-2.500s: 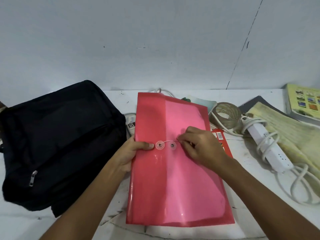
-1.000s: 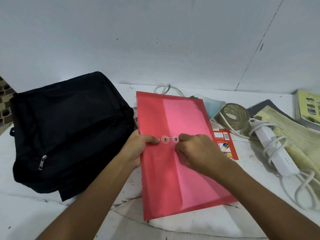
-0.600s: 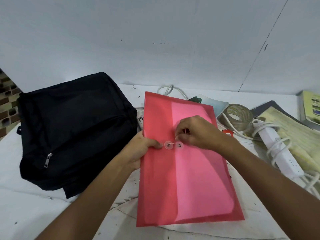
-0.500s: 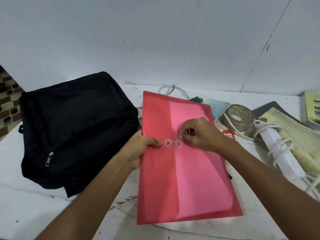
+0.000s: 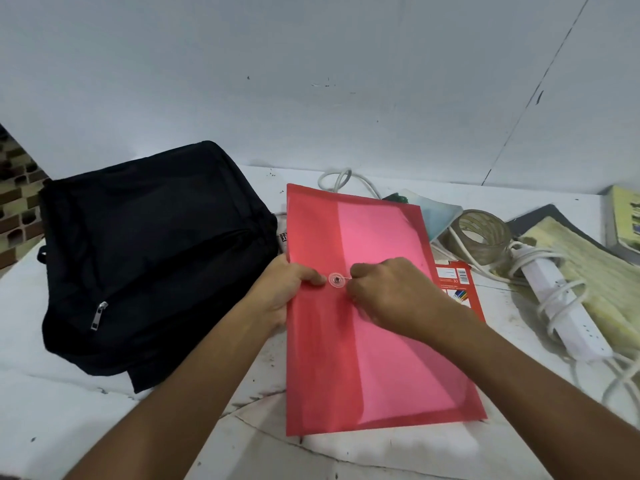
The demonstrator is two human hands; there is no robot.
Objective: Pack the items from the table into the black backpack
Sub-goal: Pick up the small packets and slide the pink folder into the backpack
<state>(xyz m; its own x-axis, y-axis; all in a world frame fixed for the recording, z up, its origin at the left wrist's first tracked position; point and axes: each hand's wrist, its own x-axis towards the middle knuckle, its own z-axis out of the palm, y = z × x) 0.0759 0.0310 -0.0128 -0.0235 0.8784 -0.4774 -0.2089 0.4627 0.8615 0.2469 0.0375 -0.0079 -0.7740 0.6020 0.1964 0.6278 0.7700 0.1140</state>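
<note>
worktop [image 5: 52, 420]: white, scuffed, set against a pale wall.

black backpack [image 5: 145, 258]: lies flat on the left of the worktop, zip pull [image 5: 98, 315] showing on its near face. whether it is open or zipped, cannot tell.

red envelope folder [image 5: 363, 358]: translucent plastic, lying flat just right of the backpack, long side running away from the viewer, flap across the middle.

yellow pad [image 5: 588, 271]: far right, on a dark sheet. a book [image 5: 625, 223] sits at the right edge.

power strip [image 5: 561, 313]: white, its cable wound around it, lying beside the yellow pad.

tape roll [image 5: 481, 233]: clear-brown, behind the strip.

red card pack [image 5: 457, 282]: partly tucked under the folder's right edge.

left hand [image 5: 280, 292]: grips the folder's left edge, thumb on top beside the clear button disc [image 5: 336, 280].

right hand [image 5: 388, 292]: fingers curled, pinching the thin string [image 5: 346, 279] just right of the disc.
</note>
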